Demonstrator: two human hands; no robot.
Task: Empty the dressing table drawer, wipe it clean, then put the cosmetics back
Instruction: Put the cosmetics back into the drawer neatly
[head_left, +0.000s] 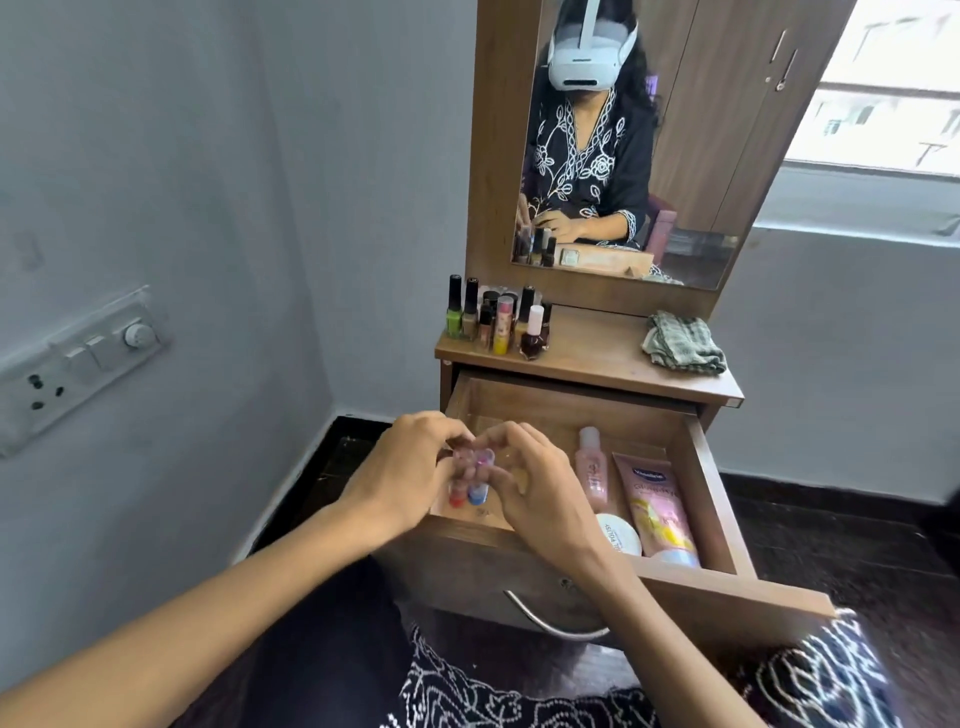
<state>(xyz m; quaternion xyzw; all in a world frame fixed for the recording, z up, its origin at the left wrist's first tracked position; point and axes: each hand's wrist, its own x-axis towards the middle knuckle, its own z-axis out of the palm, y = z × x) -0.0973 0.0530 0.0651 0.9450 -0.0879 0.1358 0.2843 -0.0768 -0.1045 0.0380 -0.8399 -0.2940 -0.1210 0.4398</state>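
The wooden drawer (706, 499) of the dressing table stands pulled out in front of me. Over its left part, my left hand (405, 467) and my right hand (530, 483) together grip a bunch of small bottles (470, 478) with red and blue bottoms. In the drawer's right half lie a pale pink bottle (592, 467), a pink tube (660, 504) and a white round jar (618, 535). Several nail polish bottles (498, 322) stand on the left of the tabletop. A folded checked cloth (683, 348) lies on its right.
A mirror (675, 130) rises behind the tabletop and reflects me. A grey wall with a switch panel (78, 364) is at my left. The drawer front has a metal handle (550, 623). Dark floor surrounds the table; a window is at the right.
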